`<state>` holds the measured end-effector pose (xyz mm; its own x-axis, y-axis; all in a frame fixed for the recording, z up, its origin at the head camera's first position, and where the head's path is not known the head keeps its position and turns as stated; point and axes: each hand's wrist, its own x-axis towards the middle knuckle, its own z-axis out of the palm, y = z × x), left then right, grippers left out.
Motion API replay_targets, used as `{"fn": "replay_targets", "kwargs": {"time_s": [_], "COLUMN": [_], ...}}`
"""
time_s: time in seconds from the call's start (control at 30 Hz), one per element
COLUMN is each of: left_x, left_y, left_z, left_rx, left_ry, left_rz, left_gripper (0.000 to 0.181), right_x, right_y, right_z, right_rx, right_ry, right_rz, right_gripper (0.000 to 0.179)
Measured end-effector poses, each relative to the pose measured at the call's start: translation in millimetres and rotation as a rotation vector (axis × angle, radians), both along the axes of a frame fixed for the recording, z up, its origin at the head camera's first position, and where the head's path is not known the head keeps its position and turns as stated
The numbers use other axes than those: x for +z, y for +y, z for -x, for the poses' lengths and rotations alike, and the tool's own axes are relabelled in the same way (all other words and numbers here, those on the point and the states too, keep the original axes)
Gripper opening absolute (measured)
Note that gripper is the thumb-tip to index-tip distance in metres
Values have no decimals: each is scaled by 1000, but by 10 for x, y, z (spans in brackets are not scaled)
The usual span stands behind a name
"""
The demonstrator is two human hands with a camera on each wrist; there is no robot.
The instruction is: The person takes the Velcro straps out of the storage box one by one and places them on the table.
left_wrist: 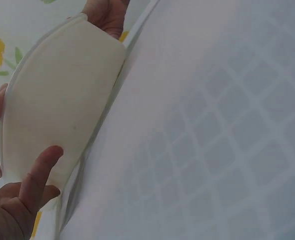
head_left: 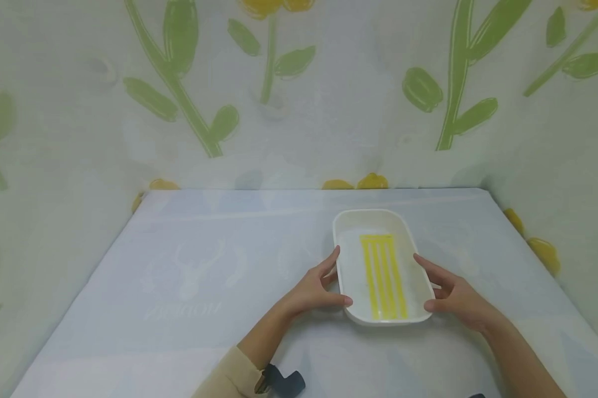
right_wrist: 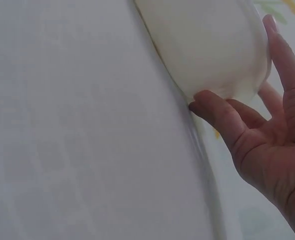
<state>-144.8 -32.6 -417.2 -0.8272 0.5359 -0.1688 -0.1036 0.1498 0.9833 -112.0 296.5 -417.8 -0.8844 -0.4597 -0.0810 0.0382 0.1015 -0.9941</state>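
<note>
A white rectangular tray [head_left: 351, 276] with rounded corners is held between both hands right of the table's middle. Yellow stripes [head_left: 384, 276] joined at the far end run along its floor; whether they are printed or lie loose I cannot tell. My left hand [head_left: 315, 288] grips the left side, thumb at the near rim corner. On the opposite side my right hand [head_left: 455, 298] holds the wall, its thumb likewise near the front corner. The wrist views show the fingers against the tray's outer wall [left_wrist: 67, 85], and the right fingertips low on its side [right_wrist: 212, 45].
A pale cloth with faint printed patterns covers the table [head_left: 179, 260]. Behind and beside it hangs a white backdrop [head_left: 328, 127] with green stems and yellow flowers. A black strap piece [head_left: 289, 382] sits on the left wrist by a beige sleeve [head_left: 231, 376].
</note>
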Motion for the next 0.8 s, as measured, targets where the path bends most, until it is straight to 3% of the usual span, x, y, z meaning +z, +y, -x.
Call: {"fn": "replay_targets", "kwargs": {"time_s": [0.37, 0.6, 0.8], "left_x": [17, 16, 22], "left_y": [-217, -360, -479], "left_z": [-39, -65, -80], "left_rx": [-4, 5, -4], "left_ry": [12, 19, 11], "left_rz": [-48, -58, -63], "left_gripper": [107, 107, 107], "right_x": [27, 59, 60], "right_y": [-196, -313, -421], "right_z": [33, 79, 95], "right_rx": [-5, -25, -23], "right_ry": [-32, -58, -70], "right_rz": [-17, -101, -72], "right_gripper": [89, 87, 84]}}
